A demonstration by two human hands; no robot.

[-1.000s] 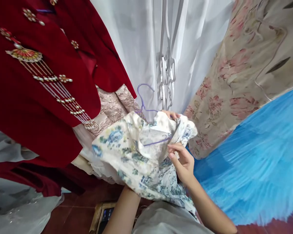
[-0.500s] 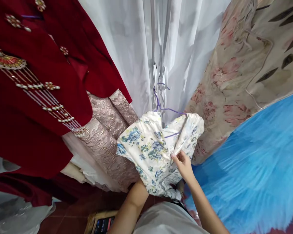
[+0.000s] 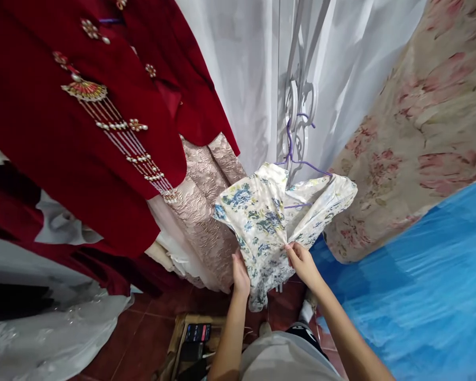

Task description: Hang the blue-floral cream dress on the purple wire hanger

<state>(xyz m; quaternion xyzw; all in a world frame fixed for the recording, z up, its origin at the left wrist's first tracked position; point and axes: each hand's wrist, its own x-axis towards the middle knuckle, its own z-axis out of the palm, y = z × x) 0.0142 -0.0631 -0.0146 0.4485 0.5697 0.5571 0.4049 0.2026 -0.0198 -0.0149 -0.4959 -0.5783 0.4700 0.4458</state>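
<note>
A white blouse with blue flowers [image 3: 267, 222] hangs by its shoulders on a purple wire hanger [image 3: 290, 153]. The fingers of my right hand [image 3: 302, 263] are pinched on the fabric at the bottom of its V-shaped neckline. Against the blouse's left side rests my left hand [image 3: 241, 272], its visible fingers stretched upward along the edge; some fingers are partly hidden. The hanger's hook sits among white plastic hooks [image 3: 293, 100] in front of the white curtain.
A dark red jacket [image 3: 103, 174] with beaded trim and a pink brocade garment [image 3: 206, 222] hang at left. At right are a floral beige cloth [image 3: 416, 137] and blue tulle [image 3: 424, 286]. A wooden box [image 3: 178, 330] holding a phone [image 3: 198, 332] stands on the red tiled floor.
My left hand has come out from behind the blouse to its left edge. My right hand keeps its pinch at the neckline. The view has shifted, so everything sits farther right.
</note>
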